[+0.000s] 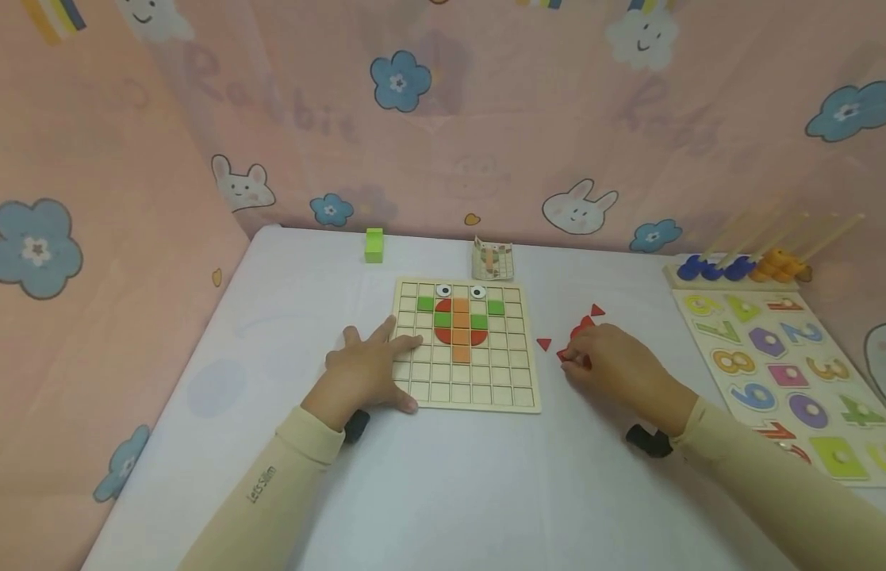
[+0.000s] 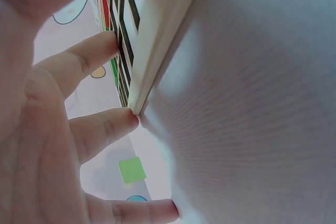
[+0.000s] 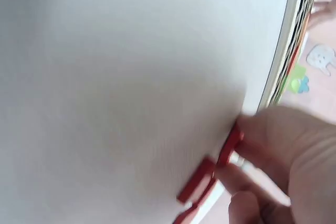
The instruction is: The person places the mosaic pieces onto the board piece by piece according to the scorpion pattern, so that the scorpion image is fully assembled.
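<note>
A wooden grid board (image 1: pixel 421 388) lies on the white table, holding orange, green and red pieces and two eye pieces (image 1: pixel 444 291) that form a face-like pattern. My left hand (image 1: pixel 364 369) spreads its fingers over the board's left edge, touching it; in the left wrist view one fingertip (image 2: pixel 128 118) meets the board's corner. Right of the board, my right hand (image 1: pixel 621 365) pinches a small red piece (image 3: pixel 231 142) between thumb and finger, at table level. More red pieces (image 3: pixel 198 179) lie beside it, partly hidden by the hand. Loose red triangles (image 1: pixel 545 343) lie nearby.
Behind the board stands a small folded pattern card (image 1: pixel 492 262). A light green block (image 1: pixel 374 246) is at the back left. At the right lies a wooden number-puzzle board (image 1: pixel 760 357) with pegs and blue and orange beads (image 1: pixel 738 268). Patterned pink cloth rises behind.
</note>
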Demonstrator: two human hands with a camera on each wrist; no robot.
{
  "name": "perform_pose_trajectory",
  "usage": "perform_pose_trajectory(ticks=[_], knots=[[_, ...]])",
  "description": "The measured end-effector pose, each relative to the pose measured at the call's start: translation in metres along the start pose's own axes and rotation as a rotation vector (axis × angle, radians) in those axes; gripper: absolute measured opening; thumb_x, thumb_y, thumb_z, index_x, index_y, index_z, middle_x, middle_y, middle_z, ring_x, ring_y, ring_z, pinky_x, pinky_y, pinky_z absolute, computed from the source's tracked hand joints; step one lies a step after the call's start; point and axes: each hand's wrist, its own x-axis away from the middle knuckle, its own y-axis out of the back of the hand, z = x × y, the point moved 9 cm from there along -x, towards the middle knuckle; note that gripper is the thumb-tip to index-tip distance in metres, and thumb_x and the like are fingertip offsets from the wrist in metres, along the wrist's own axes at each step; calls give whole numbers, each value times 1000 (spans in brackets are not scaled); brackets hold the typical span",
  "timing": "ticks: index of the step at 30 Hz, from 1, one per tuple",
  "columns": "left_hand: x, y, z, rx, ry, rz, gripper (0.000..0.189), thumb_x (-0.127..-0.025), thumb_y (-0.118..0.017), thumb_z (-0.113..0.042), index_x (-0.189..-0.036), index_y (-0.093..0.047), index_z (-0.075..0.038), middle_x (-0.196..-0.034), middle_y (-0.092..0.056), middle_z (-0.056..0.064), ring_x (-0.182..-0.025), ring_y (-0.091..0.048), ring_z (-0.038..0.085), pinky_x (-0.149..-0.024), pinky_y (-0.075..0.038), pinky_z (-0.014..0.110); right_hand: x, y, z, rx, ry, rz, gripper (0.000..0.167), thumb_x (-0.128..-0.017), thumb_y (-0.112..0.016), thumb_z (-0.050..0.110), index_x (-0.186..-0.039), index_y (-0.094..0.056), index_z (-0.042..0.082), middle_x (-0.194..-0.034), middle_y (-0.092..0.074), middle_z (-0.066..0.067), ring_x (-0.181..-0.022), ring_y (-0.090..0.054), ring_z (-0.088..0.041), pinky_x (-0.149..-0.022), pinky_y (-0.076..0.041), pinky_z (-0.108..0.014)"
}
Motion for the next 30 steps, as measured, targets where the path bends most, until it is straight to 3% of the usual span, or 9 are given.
perform_pose_trajectory(ticks=[5,10,13,19,25,30], knots=[[-1,-1,3,-6,5,8,107,-63,-102,-49,-157,-52,-42,-176,-20,5,-124,-38,42,-86,-48,60,-15,4,-1,-28,25,43,10,-87,-84,12,-97,-82,10,-88,-73,4,-84,-62,-19,-79,-55,-42],[-1,-2,5,-4,10,5,107,-62,-102,-49,-157,-52,-42,-176,-20,5,-125,-38,43,-86,-47,61,-48,9,12,-19,9,78,16,-92,-84,23,-107,-83,17,-109,-74,-1,-107,-59,-26,-92,-55,-46],[-1,-2,6,-5,10,2,107,-62,-102,-49,-157,-52,-42,-176,-21,5,-124,-38,42,-86,-47,61,-72,11,33,10,102,61,16,-93,-85,27,-106,-83,19,-118,-75,-1,-112,-58,-26,-100,-51,-45],[-4,-5,6,-14,-1,2,106,-63,-101,-51,-157,-52,-43,-176,-21,4,-124,-38,41,-85,-47,60,-105,9,72,42,273,48,10,-94,-83,24,-103,-83,20,-113,-77,3,-105,-58,-23,-95,-49,-41],[-3,-4,3,-19,-3,1,106,-63,-101,-52,-157,-52,-43,-176,-22,4,-125,-39,42,-84,-48,61,-120,0,84,116,365,55,15,-95,-83,21,-110,-85,19,-118,-77,3,-115,-60,-24,-102,-48,-43],[-2,0,3,-31,-6,0,107,-63,-101,-53,-157,-51,-43,-176,-21,4,-128,-38,44,-87,-48,63,-119,-8,81,147,347,78,28,-93,-84,15,-121,-83,17,-124,-73,-3,-120,-58,-29,-105,-48,-48]])
